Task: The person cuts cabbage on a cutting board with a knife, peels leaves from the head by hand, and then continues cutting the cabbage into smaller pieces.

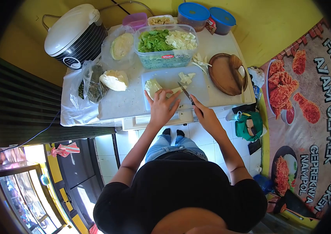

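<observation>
On a white cutting board [200, 81] lies a piece of pale cabbage [152, 86], with cut squares of cabbage [186, 78] farther back. My left hand [161, 108] presses its bent fingers onto the cabbage and a narrow strip, holding them against the board. My right hand [206, 116] is closed around the handle of a knife [186, 93]. The blade points up and left, its tip beside the strip's right end. Behind the board, a clear plastic container [167, 58] holds green leaves on the left and chopped pale cabbage on the right.
A rice cooker [74, 37] stands back left. Nearer are a cabbage chunk [114, 80], a bagged cabbage half [122, 46] and a bag of dark greens [94, 84]. A round wooden mortar [224, 74] sits right, near the table edge. Blue-lidded tubs [193, 11] stand behind.
</observation>
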The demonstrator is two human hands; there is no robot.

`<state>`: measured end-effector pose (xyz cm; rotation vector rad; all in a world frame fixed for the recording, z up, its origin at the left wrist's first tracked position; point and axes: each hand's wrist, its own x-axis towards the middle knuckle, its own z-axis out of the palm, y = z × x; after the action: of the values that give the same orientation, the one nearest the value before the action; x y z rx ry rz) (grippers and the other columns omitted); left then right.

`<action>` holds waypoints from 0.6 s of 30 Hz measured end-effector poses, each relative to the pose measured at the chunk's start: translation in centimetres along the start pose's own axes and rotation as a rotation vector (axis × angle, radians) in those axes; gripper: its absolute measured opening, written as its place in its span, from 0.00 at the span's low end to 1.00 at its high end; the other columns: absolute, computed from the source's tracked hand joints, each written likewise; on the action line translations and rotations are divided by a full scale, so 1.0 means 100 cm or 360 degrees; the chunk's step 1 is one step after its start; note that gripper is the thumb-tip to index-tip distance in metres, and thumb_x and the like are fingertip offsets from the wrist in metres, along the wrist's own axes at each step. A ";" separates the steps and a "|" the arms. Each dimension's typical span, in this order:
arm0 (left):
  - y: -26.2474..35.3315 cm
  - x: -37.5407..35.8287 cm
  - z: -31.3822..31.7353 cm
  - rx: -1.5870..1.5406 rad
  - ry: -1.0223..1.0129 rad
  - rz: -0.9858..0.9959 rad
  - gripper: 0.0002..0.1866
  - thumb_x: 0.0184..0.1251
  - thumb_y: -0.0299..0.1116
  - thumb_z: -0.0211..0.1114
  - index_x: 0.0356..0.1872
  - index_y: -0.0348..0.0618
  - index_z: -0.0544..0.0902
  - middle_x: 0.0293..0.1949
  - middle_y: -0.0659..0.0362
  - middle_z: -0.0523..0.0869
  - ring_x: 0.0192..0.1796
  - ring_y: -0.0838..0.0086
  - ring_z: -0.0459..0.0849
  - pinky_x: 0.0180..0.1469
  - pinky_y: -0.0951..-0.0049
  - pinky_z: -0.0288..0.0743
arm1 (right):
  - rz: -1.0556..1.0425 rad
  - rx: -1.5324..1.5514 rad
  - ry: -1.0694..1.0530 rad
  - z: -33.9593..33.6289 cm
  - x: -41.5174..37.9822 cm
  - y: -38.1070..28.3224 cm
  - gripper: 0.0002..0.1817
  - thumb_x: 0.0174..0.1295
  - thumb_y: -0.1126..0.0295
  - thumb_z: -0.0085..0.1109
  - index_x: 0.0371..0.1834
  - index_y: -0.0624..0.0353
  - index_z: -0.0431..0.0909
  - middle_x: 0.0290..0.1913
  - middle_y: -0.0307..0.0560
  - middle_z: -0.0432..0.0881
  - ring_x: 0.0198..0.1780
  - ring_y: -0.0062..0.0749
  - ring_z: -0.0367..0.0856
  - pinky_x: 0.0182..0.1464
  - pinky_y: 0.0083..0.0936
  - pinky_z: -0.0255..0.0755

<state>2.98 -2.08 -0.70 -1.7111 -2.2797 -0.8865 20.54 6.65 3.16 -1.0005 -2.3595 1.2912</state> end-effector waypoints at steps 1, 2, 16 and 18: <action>-0.001 -0.001 0.001 -0.0007 0.0031 -0.0009 0.15 0.63 0.42 0.66 0.51 0.64 0.86 0.45 0.68 0.79 0.57 0.69 0.74 0.68 0.27 0.32 | 0.0091 -0.0081 -0.0046 -0.001 -0.001 -0.001 0.26 0.72 0.69 0.49 0.73 0.40 0.61 0.32 0.61 0.80 0.30 0.43 0.78 0.40 0.27 0.72; -0.001 -0.002 0.002 -0.0013 0.0062 -0.0018 0.15 0.62 0.41 0.66 0.51 0.64 0.86 0.45 0.68 0.80 0.56 0.70 0.74 0.68 0.27 0.32 | 0.0093 -0.0081 -0.0044 -0.002 -0.002 -0.002 0.26 0.72 0.69 0.49 0.73 0.40 0.61 0.32 0.61 0.80 0.30 0.43 0.78 0.40 0.27 0.72; 0.000 -0.005 0.002 -0.0107 0.0184 -0.0133 0.12 0.60 0.37 0.68 0.46 0.59 0.88 0.43 0.72 0.82 0.54 0.74 0.77 0.72 0.35 0.29 | -0.0213 -0.0397 0.0081 0.028 0.015 0.022 0.32 0.69 0.71 0.47 0.76 0.45 0.53 0.23 0.65 0.78 0.26 0.59 0.80 0.32 0.48 0.73; 0.000 -0.007 0.000 -0.0097 0.0176 -0.0137 0.12 0.60 0.37 0.68 0.46 0.59 0.88 0.44 0.72 0.83 0.55 0.73 0.77 0.72 0.35 0.29 | -0.0318 -0.0354 0.0143 0.027 0.010 0.024 0.31 0.70 0.71 0.47 0.76 0.44 0.53 0.23 0.65 0.78 0.26 0.58 0.80 0.32 0.48 0.73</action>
<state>3.18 -2.62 -1.03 -1.5558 -2.2907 -1.0501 19.47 6.46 -0.45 -0.8360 -2.4981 0.9097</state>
